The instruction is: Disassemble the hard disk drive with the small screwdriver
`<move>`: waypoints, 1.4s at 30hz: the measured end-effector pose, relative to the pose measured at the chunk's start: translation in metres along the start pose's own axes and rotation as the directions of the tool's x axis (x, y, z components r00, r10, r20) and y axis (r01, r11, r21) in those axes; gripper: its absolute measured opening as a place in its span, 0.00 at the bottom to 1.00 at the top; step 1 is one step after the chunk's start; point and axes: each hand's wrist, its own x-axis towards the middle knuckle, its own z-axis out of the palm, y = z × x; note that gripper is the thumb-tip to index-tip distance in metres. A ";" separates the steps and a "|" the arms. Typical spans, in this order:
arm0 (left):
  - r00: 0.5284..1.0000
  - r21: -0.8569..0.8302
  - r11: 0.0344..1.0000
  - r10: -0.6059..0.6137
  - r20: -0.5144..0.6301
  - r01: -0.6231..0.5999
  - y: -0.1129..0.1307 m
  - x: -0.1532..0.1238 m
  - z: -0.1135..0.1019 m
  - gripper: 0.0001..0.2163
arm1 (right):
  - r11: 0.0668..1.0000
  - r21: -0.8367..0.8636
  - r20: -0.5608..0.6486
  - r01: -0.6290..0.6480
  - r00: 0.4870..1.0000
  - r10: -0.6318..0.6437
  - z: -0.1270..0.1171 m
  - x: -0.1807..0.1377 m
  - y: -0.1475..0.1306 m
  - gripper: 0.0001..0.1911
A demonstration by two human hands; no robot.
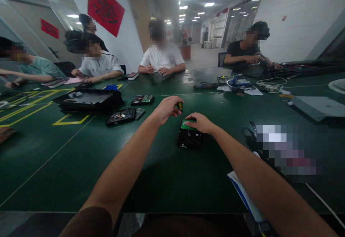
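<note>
Although the red banner (105,8) on the wall carries a large black character, it hangs too slanted to read, and any lettering on the hard drive (189,140) is too small to tell. That drive lies on the green table (81,165) straight ahead, with a green board at its far end. The right hand (201,122) lies over that end with its thumb hidden, so whether it grips cannot be told. Just beside it, the left hand (166,109) is closed around a small yellow-and-black tool (180,105), mostly covered by the fingers. A pixelated patch masks things on the right.
</note>
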 end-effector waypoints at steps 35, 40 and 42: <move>0.991 -0.090 0.993 -0.065 0.114 0.076 -0.001 0.001 -0.004 0.10 | 1.000 0.005 -0.010 -0.014 1.000 0.014 0.001 0.000 0.002 0.18; 0.998 -0.057 0.997 -0.040 0.056 0.043 -0.002 0.002 -0.005 0.12 | 1.000 0.001 0.002 -0.011 1.000 0.011 0.001 0.000 0.003 0.18; 0.997 -0.058 0.997 -0.045 0.070 0.049 -0.001 0.001 -0.005 0.12 | 1.000 0.001 0.002 -0.014 1.000 0.014 0.000 0.000 0.002 0.18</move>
